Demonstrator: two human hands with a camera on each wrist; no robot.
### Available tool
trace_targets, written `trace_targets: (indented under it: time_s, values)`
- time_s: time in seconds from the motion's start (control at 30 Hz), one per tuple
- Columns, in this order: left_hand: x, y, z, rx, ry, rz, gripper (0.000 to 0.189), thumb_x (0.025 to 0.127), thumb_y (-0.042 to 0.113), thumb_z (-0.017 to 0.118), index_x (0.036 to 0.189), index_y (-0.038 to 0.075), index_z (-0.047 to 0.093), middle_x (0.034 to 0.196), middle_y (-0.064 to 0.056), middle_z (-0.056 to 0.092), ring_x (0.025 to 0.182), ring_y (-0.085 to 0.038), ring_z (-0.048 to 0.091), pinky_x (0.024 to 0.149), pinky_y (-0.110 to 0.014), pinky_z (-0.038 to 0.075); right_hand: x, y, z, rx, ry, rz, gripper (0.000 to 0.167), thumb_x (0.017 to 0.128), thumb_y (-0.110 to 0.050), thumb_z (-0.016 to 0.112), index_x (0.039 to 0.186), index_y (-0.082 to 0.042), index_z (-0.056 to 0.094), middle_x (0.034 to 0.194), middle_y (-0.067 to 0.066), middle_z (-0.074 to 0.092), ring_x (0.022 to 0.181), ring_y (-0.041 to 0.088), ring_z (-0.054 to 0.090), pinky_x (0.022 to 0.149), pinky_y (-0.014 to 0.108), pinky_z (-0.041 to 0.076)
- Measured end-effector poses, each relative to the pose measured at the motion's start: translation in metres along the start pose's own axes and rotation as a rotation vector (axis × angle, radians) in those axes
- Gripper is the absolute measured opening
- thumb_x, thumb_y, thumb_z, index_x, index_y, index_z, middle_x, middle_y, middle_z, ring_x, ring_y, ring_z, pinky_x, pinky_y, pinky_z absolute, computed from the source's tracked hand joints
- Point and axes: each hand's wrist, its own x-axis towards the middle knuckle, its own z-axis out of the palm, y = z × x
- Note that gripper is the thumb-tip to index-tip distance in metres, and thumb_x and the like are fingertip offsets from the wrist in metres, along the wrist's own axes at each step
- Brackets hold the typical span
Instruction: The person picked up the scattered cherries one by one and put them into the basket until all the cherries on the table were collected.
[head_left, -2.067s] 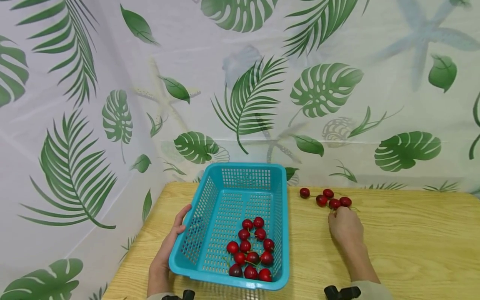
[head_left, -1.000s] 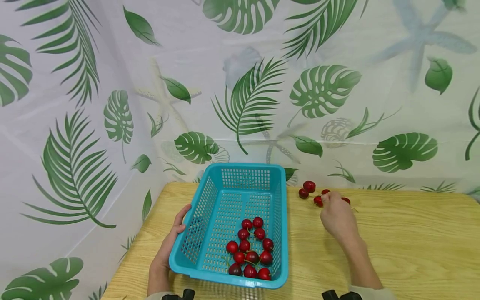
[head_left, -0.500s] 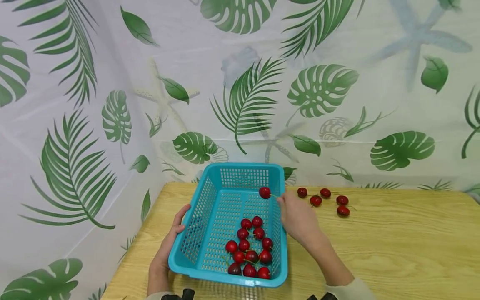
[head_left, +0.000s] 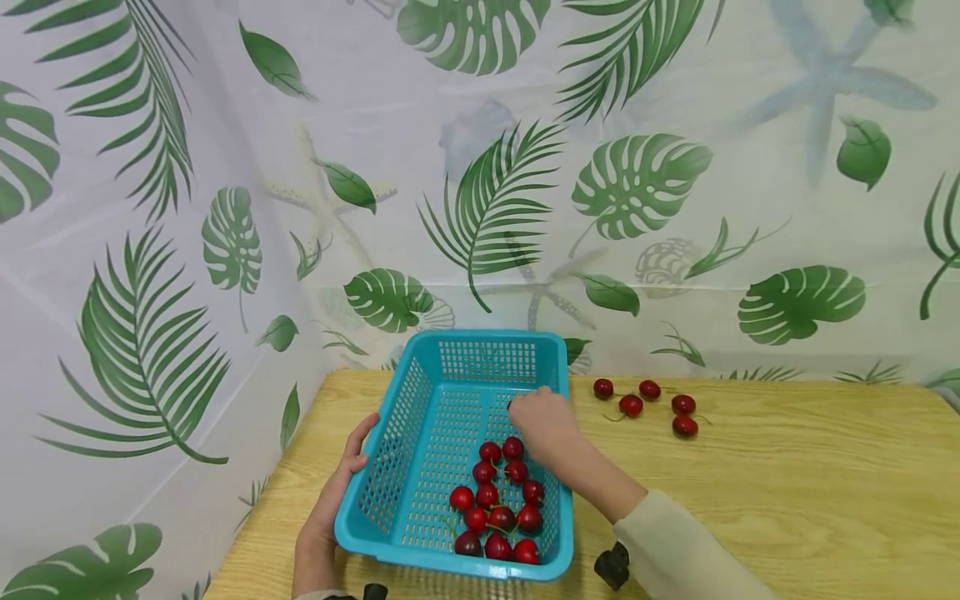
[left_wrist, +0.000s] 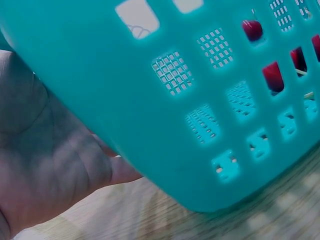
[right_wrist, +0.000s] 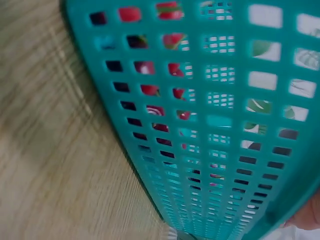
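Note:
Over the right half of the blue plastic basket (head_left: 456,560), my right hand (head_left: 546,425) has its fingers curled. A sliver of a dark red cherry (head_left: 511,406) shows at its fingertips; the hand hides the rest, stem included. Along the basket's left side, my left hand (head_left: 339,492) rests its extended fingers against the outer wall near the rim. In the left wrist view, the palm (left_wrist: 50,145) lies close beside the basket corner. Several red cherries (head_left: 486,496) with thin green stems lie in the basket's near right part.
Several loose cherries (head_left: 631,406) lie on the wood-grain table (head_left: 787,467), right of the basket near the back edge. A leaf-patterned cloth (head_left: 495,208) covers the wall behind and to the left.
My right hand has picked a cherry from the loose group by its stem, carried it left over the rim and lowered it inside the basket. The left hand stays in place.

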Motion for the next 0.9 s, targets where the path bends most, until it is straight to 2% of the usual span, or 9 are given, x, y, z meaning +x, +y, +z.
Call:
trace_targets:
  time_s: [0.13, 0.3, 0.43, 0.63, 0.77, 0.83, 0.9]
  values:
    - [0.0009, -0.0009, 0.0008, 0.018, -0.004, 0.012, 0.061, 0.099, 0.020, 0.029, 0.158, 0.026, 0.014, 0.161, -0.020, 0.014, 0.135, -0.047, 0.030, 0.095, -0.041, 0.044, 0.0009, -0.0009, 0.0041, -0.127, -0.032, -0.057, 0.019, 0.078, -0.008, 0.078, 0.068, -0.014, 0.063, 0.064, 0.001, 0.060, 0.064, 0.018, 0.055, 0.064, 0.034, 0.052]
    - [0.0013, -0.0005, 0.0008, 0.019, -0.004, 0.022, 0.061, 0.099, 0.020, 0.029, 0.158, 0.026, 0.016, 0.161, -0.019, 0.015, 0.136, -0.047, 0.029, 0.095, -0.041, 0.044, -0.0007, -0.0009, 0.0053, -0.242, -0.018, -0.161, 0.030, 0.076, -0.009, 0.075, 0.058, -0.018, 0.053, 0.055, -0.003, 0.054, 0.053, 0.012, 0.047, 0.055, 0.030, 0.050]
    - [0.0008, -0.0009, 0.0013, 0.012, 0.000, 0.015, 0.061, 0.098, 0.020, 0.029, 0.158, 0.027, 0.016, 0.162, -0.018, 0.015, 0.136, -0.047, 0.029, 0.095, -0.042, 0.043, -0.0028, -0.0019, 0.0050, -0.289, -0.026, -0.207, 0.035, 0.078, -0.010, 0.073, 0.055, -0.019, 0.047, 0.051, -0.004, 0.048, 0.050, 0.010, 0.038, 0.051, 0.028, 0.048]
    - [0.0031, -0.0037, 0.0036, 0.028, 0.006, 0.040, 0.062, 0.098, 0.018, 0.026, 0.158, 0.024, 0.013, 0.162, -0.021, 0.013, 0.137, -0.046, 0.028, 0.096, -0.040, 0.043, -0.0036, -0.0040, 0.0054, -0.311, -0.078, -0.211, 0.036, 0.082, -0.012, 0.071, 0.056, -0.019, 0.047, 0.051, -0.004, 0.048, 0.050, 0.009, 0.034, 0.052, 0.027, 0.048]
    - [0.0046, -0.0046, 0.0035, 0.011, -0.018, 0.061, 0.062, 0.098, 0.017, 0.025, 0.159, 0.022, 0.010, 0.162, -0.022, 0.012, 0.139, -0.046, 0.026, 0.099, -0.040, 0.042, -0.0006, -0.0033, 0.0052, -0.270, -0.120, -0.195, 0.034, 0.082, -0.009, 0.069, 0.058, -0.018, 0.048, 0.052, -0.004, 0.047, 0.051, 0.010, 0.036, 0.054, 0.028, 0.050]
    - [0.0029, -0.0045, 0.0023, 0.008, -0.014, 0.050, 0.062, 0.098, 0.018, 0.026, 0.158, 0.025, 0.013, 0.161, -0.021, 0.013, 0.137, -0.047, 0.028, 0.097, -0.041, 0.043, 0.0008, -0.0019, 0.0045, -0.164, -0.122, -0.165, 0.032, 0.082, -0.008, 0.069, 0.060, -0.017, 0.048, 0.054, -0.003, 0.046, 0.053, 0.011, 0.038, 0.055, 0.030, 0.050]
    - [0.0008, -0.0041, 0.0010, -0.002, -0.010, 0.033, 0.062, 0.098, 0.019, 0.028, 0.158, 0.026, 0.015, 0.161, -0.019, 0.015, 0.136, -0.047, 0.029, 0.096, -0.042, 0.043, 0.0024, 0.0007, 0.0043, 0.013, -0.053, -0.115, 0.029, 0.082, -0.007, 0.068, 0.060, -0.016, 0.051, 0.056, -0.002, 0.048, 0.054, 0.011, 0.040, 0.053, 0.030, 0.048]
